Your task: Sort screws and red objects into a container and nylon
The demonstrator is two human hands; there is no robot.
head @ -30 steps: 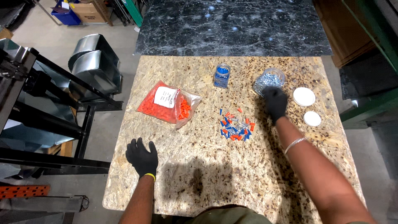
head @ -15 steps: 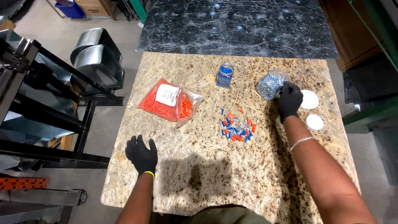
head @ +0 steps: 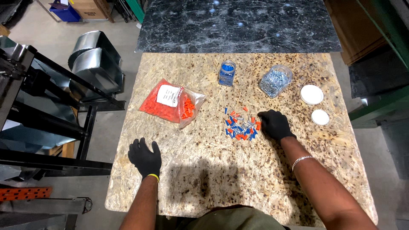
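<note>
Head view looks straight down on a speckled stone surface [head: 204, 179] where both gloved hands rest. Right hand [head: 276, 124], in a black glove, lies palm down at the right edge of a small heap of blue and orange connectors [head: 242, 126]; its fingers [head: 265, 115] are loosely spread and point left toward the heap, with the nearest fingertips touching or just beside the outermost pieces. They close on nothing that can be seen, and whether a piece sits under the palm cannot be told. The heap itself lies near the middle of the surface, to the left of those fingertips.

Left hand [head: 145, 156], also in a black glove with a yellow cuff, lies flat near the front left edge, fingers spread and holding nothing, well apart from the heap.

Behind the heap stands a small clear jar of blue pieces [head: 227, 73], and to its right a larger clear jar of silvery screws [head: 275, 80]. Two white round lids [head: 312, 94] lie near the right edge, beyond the right hand. A clear bag of orange connectors [head: 171, 104] with a white label lies to the left of the heap. A dark marbled slab [head: 238, 23] adjoins the far side.
</note>
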